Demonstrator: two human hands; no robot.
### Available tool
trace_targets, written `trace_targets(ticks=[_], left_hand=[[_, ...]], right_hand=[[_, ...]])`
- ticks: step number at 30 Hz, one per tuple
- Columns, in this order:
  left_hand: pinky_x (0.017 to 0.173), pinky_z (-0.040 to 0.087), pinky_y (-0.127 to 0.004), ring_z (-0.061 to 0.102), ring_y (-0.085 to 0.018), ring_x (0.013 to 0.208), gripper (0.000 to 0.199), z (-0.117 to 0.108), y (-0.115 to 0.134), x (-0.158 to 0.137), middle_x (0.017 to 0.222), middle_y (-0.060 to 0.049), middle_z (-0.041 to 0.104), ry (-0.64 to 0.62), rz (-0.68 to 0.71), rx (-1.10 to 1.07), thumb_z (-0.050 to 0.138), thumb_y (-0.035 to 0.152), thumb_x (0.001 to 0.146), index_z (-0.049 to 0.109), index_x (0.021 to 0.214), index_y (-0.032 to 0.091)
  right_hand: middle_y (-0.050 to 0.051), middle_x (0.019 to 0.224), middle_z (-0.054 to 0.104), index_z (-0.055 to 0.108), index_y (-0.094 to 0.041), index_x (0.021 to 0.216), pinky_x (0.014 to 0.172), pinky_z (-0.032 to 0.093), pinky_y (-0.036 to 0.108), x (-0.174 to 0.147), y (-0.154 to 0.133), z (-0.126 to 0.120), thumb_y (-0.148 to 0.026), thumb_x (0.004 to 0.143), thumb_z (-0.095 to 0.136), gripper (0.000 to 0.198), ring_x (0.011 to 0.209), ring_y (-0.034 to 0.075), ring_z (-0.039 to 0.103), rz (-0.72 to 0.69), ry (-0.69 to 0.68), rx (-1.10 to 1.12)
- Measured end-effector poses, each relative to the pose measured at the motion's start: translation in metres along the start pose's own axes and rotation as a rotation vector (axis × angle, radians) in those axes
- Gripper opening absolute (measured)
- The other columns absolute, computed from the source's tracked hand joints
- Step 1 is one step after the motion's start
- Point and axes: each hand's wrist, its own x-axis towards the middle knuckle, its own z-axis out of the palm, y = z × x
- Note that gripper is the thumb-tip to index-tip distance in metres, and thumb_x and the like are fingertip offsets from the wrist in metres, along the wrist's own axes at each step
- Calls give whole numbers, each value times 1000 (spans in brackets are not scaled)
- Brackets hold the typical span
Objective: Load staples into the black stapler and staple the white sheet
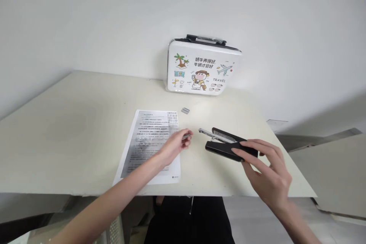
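Observation:
My right hand grips a black stapler by its rear end, above the table's right half. The stapler is opened up, and its silver metal inner parts show between the two black halves. My left hand is closed, the fingers pinching a small grey strip of staples, mostly hidden by the fingers. It hovers over the right edge of a printed sheet of paper, a short gap left of the stapler's front end. Farther back, a small grey block of staples lies on the table.
A white case with cartoon prints and a black handle stands against the wall at the back of the cream table. The table's front edge runs just ahead of my lap.

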Motion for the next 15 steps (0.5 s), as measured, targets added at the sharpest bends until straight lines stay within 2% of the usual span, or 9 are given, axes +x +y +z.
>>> trace_targets(ticks=[2,4,7,9,11,15], left_hand=[[53,25,-25,35,-8,57,25,-17,11,1,74,3,44,8,85,121,65,38,96,62,83,16],[53,25,-26,32,-9,55,30,-34,19,2,69,5,39,41,182,300,63,46,97,64,89,18],[54,32,-26,36,-11,55,38,-52,21,6,70,5,43,82,312,585,58,52,99,68,117,20],[56,35,-26,39,-11,57,47,-57,19,9,76,5,49,90,396,713,56,51,100,63,137,22],[58,36,-25,40,-11,59,52,-59,16,10,82,4,52,83,452,767,54,50,102,59,146,23],[56,37,-24,40,-9,56,56,-60,9,10,85,3,55,79,474,745,51,47,103,55,152,20]], right_hand=[[6,114,73,77,-35,120,82,60,42,3,0,6,9,85,68,58,109,28,70,78,6,44],[5,116,73,76,-36,121,83,60,43,4,-1,16,4,88,69,53,108,27,71,155,16,84],[6,118,73,77,-34,120,89,61,44,5,-2,37,-5,91,73,41,106,26,73,260,24,127],[6,118,74,77,-32,117,90,62,44,7,-3,52,-11,92,74,33,107,26,73,322,20,157],[6,118,74,77,-31,115,91,62,45,11,-4,68,-15,93,75,27,107,26,74,370,23,190],[6,117,75,78,-30,112,91,62,46,21,-9,98,-21,93,77,21,107,27,74,444,57,237]])
